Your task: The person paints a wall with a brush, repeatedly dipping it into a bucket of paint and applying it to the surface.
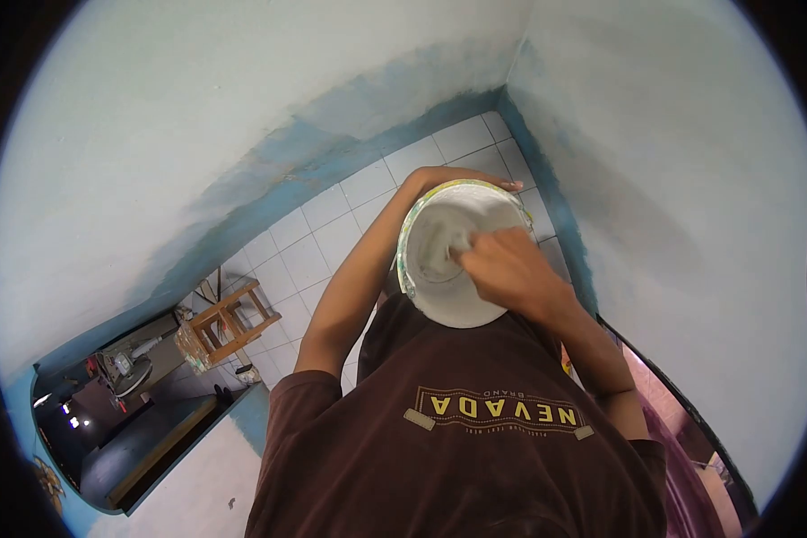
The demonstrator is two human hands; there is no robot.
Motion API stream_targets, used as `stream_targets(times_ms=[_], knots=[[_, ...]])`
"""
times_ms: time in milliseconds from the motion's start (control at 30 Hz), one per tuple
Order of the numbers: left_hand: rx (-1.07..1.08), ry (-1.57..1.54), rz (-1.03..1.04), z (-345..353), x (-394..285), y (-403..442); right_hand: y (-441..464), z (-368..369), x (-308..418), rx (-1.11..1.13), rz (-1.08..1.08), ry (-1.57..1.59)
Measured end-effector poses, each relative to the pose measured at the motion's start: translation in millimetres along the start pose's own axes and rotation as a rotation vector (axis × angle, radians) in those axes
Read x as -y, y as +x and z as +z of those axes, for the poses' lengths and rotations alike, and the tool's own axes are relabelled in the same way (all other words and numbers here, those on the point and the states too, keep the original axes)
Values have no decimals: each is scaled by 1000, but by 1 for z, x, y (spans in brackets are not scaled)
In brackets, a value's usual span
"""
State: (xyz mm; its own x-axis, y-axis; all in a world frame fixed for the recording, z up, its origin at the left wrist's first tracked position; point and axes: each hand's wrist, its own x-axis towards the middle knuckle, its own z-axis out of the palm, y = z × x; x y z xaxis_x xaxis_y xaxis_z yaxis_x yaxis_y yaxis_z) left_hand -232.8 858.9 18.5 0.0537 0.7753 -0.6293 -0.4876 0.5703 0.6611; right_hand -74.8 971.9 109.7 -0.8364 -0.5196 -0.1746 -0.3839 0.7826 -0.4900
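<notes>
A white bucket (464, 309) with a paint-smeared rim is tilted against my body, its mouth facing up toward me. My left arm goes round its left side, and my left hand (457, 173) is wrapped over the far outside of the bucket, holding it. Inside are pale, whitish contents, blurred in the middle. Over the opening, my right hand (509, 264) is closed, with its fingers pointing down into the bucket. What it grips is hidden and smeared by motion.
White floor tiles (305, 260) lie beyond the bucket. Walls with rough blue lower bands (547, 179) meet in a corner ahead. At left stand a wooden stool (229, 325) and a fan (130, 368) near an opening. Purple cloth (677, 457) hangs at lower right.
</notes>
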Motion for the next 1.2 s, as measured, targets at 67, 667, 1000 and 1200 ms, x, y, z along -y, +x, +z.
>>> stream_targets(times_ms=[67, 667, 1000, 1200], knots=[[9, 12, 29, 2, -11, -2, 1, 3, 0, -58, -48, 16], [-73, 161, -78, -7, -31, 24, 28, -33, -21, 176, 47, 63], [-144, 15, -17, 8, -42, -1, 22, -46, -18, 28, -54, -70], [-35, -156, -35, -11, -17, 1, 14, -4, -25, 18, -112, -35]])
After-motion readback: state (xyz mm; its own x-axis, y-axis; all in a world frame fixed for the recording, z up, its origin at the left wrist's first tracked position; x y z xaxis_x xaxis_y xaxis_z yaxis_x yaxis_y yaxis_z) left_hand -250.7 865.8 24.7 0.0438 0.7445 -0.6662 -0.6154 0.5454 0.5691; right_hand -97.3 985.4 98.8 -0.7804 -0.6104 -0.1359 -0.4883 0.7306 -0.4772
